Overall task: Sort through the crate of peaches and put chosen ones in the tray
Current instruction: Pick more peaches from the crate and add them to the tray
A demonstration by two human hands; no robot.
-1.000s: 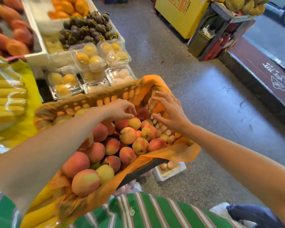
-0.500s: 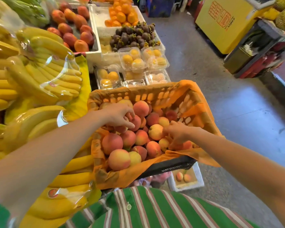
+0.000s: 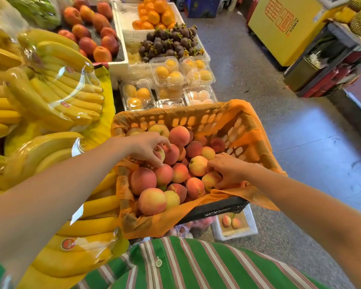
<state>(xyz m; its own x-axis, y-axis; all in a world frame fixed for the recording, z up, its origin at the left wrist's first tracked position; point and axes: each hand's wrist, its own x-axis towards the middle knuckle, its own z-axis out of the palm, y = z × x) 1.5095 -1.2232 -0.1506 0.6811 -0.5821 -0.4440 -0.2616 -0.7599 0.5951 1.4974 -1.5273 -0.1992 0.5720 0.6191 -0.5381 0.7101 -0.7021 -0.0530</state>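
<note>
Two hands work inside the crate [image 3: 217, 207] at once, so the step in hand is the picking-over itself. The left hand [image 3: 146, 149] arches over the heap, fingers and thumb curled round a small pale peach [image 3: 160, 152] at the middle left of the crate. The right hand [image 3: 227, 170] curls its fingers round a yellow-red peach [image 3: 211, 180] near the crate's near right wall. Neither fruit looks lifted clear yet.

The tray [image 3: 251, 223], white and foam-like, sits on the floor below the crate's near right corner. It holds two fruits and is partly hidden by the rim.

Next, I judge, a chosen fruit must rise over the rim and go down to that tray in a soft grip, since ripe flesh bruises easily.

The peaches [image 3: 143, 180] are round and matt, blushed red over yellow. The crate is latticed plastic, lined with a thin, crinkled orange liner [image 3: 154, 224].
</note>
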